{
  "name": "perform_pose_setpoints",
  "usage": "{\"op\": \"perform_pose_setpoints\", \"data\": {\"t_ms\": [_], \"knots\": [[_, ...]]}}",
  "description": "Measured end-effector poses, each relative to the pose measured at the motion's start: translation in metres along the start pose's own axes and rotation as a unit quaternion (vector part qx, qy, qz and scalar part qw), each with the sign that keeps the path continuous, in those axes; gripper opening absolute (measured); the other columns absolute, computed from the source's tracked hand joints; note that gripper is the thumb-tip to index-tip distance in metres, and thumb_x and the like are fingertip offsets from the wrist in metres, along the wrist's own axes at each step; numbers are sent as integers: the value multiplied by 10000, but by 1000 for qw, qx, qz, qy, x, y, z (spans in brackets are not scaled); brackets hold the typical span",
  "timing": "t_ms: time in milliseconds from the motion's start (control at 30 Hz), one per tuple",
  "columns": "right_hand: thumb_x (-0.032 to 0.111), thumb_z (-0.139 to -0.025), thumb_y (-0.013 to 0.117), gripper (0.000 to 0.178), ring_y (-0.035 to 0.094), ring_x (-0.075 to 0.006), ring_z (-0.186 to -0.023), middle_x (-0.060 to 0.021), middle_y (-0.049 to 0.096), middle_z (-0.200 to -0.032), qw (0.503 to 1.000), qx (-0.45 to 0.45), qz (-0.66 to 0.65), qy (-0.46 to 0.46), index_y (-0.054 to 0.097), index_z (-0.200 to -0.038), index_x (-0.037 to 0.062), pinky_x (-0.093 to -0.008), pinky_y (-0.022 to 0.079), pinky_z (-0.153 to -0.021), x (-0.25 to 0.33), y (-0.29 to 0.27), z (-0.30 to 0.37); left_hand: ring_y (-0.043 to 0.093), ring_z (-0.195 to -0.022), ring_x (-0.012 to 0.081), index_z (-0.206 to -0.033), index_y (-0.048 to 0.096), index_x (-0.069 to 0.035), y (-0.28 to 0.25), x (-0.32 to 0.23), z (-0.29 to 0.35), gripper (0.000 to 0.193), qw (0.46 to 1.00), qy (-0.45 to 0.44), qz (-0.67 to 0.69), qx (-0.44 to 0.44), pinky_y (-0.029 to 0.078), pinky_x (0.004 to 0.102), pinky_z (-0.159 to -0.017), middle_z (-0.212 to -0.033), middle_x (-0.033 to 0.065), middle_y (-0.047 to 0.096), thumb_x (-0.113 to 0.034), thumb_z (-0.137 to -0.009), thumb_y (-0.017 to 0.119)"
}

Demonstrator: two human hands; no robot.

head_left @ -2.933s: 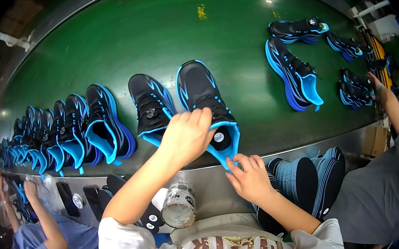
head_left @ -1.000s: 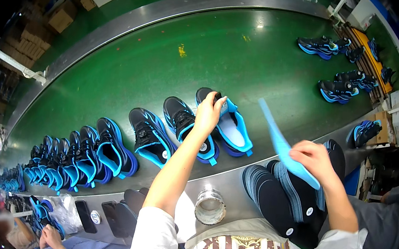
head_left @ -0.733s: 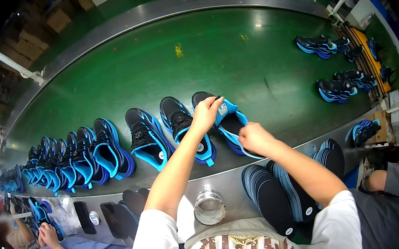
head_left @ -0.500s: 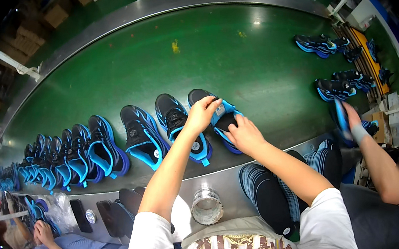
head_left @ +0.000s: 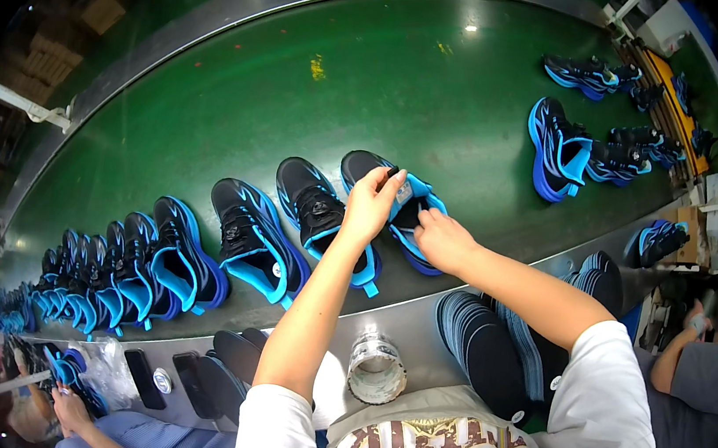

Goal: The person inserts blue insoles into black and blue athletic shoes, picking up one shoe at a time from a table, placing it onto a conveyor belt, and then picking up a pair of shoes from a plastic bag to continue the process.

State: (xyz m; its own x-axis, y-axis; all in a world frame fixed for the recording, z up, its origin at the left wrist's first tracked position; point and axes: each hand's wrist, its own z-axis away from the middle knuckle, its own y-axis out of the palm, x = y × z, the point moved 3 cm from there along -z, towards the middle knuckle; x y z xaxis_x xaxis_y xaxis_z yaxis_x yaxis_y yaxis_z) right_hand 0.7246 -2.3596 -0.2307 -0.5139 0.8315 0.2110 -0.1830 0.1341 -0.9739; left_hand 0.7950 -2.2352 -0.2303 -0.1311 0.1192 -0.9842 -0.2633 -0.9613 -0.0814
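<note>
A black and blue sneaker (head_left: 416, 253) rests on the green work surface, its toe pointing away from me. My left hand (head_left: 370, 205) pinches the tongue and pulls it up and back, baring a pale label inside. Into the shoe's opening reaches my right hand (head_left: 446, 241), fingers bent together; the fingertips are partly hidden inside, and I cannot see what they grip. Just left of my left hand stands a laced sneaker (head_left: 309, 196) with a round white sticker in its heel area. Beside that is another sneaker (head_left: 244, 224).
A long row of matching sneakers (head_left: 179, 248) runs left. Stacked black insoles (head_left: 482, 349) lie at the near right edge, by a smeared round jar (head_left: 377, 369). A phone (head_left: 145, 378) lies lower left. More sneakers (head_left: 558, 149) stand far right; co-workers sit on both sides.
The co-worker on the right has set down a sneaker and withdrawn the hand. My right fingers have drawn together inside the shoe; my left hand still holds the tongue.
</note>
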Motion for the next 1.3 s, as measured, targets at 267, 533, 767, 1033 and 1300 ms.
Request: {"op": "perform_pose_setpoints", "data": {"t_ms": [267, 533, 767, 1033, 1300], "knots": [[126, -744, 480, 173, 549, -272, -794, -144, 556, -826, 999, -2, 33, 18, 585, -758, -11, -361, 467, -707, -10, 24, -17, 461, -634, 78, -935, 559, 16, -1, 9, 0, 280, 998, 22, -56, -30, 387, 230, -573, -698, 31, 546, -251, -853, 544], [149, -769, 475, 208, 557, -234, -786, -123, 594, -844, 989, 51, 134, -34, 604, -842, 3, -315, 440, -673, -8, 33, -18, 494, -715, 86, -980, 548, -3, 0, -2, 8, 281, 997, 20, -74, 11, 405, 229, -641, -783, 39, 578, -260, -869, 525], [210, -802, 474, 284, 478, -217, -974, -79, 557, -1052, 932, 290, 214, -42, 623, -1010, 87, -310, 368, -791, 0, 31, -25, 493, -720, 81, -977, 552, -7, -5, 4, 8, 261, 996, 4, -94, 3, 408, 224, -652, -785, 32, 579, -242, -865, 536], [219, -796, 511, 265, 477, -186, -1067, -28, 576, -1090, 897, 345, 252, -113, 646, -1000, 116, -329, 405, -778, -7, 47, -37, 512, -748, 94, -970, 549, 11, -1, -6, 9, 226, 998, 16, -57, 22, 410, 222, -671, -800, 38, 581, -186, -858, 547], [361, -831, 291, 506, 508, -198, -1043, -119, 628, -908, 895, 439, 10, -76, 668, -816, 25, -390, 72, -1063, 4, -30, -4, 551, -784, 380, -1062, 455, -3, 8, -16, 24, 270, 900, 256, -328, -131, 466, 397, -690, -1107, 195, 420, -36, -803, 523]]}}
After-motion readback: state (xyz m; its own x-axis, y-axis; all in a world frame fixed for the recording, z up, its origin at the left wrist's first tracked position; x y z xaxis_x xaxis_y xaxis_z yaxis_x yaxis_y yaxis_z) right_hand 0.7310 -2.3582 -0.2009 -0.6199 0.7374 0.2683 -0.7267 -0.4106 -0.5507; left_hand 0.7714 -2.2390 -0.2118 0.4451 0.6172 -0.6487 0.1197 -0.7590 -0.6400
